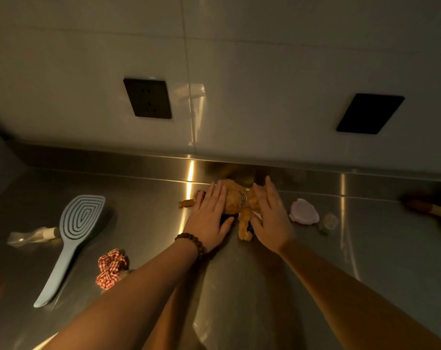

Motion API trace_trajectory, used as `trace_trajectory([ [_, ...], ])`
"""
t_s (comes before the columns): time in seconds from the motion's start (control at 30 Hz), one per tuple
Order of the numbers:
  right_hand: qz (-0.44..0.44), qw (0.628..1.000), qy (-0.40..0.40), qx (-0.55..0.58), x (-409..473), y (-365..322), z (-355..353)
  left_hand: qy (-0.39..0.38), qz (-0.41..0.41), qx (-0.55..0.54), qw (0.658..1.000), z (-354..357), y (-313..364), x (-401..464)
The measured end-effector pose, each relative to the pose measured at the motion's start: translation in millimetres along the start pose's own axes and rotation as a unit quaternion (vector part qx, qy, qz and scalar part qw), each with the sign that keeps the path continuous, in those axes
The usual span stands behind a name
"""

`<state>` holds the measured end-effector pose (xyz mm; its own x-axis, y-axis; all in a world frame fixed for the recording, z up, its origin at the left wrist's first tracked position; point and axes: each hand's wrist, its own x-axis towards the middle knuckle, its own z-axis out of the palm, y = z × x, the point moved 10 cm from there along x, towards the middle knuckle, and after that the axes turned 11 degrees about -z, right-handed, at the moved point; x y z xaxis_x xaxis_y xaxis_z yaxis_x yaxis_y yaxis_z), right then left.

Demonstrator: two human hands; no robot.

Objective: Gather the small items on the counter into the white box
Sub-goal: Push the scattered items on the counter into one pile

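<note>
Hairbrush [78, 231], scrunchie [112, 267] wait at left. Our left hand [209, 221] and right hand [270, 218], both flat and spread, flank plush toy [241, 202] mid-counter [365, 248]; not yet gripped. We judge next: squeeze, lift. White box unseen.

The brushed stainless-steel counter [143, 198] is smooth and throws streaky reflections. The wall of large white tiles [265, 72] is glossy. The orange-brown plush toy [239, 200] looks fuzzy. The pale blue plastic hairbrush [75, 231] appears matt, the red-and-white checked cloth scrunchie [111, 269] crumpled, and the brown bead bracelet [193, 243] wood-like.
</note>
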<state>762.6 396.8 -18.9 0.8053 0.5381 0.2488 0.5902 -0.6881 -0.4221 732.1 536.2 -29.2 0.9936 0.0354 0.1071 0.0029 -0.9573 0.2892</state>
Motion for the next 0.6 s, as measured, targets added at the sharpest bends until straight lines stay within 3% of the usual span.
trace_trajectory([
  [0.4, 0.031, 0.998, -0.037, -0.040, 27, 6, 26, -0.049, -0.063, 0.092, 0.992, 36, -24, 36],
  [0.6, 0.031, 0.996, -0.063, -0.051, 34, 3, 16, -0.081, -0.082, 0.058, 0.992, 28, -26, 45],
])
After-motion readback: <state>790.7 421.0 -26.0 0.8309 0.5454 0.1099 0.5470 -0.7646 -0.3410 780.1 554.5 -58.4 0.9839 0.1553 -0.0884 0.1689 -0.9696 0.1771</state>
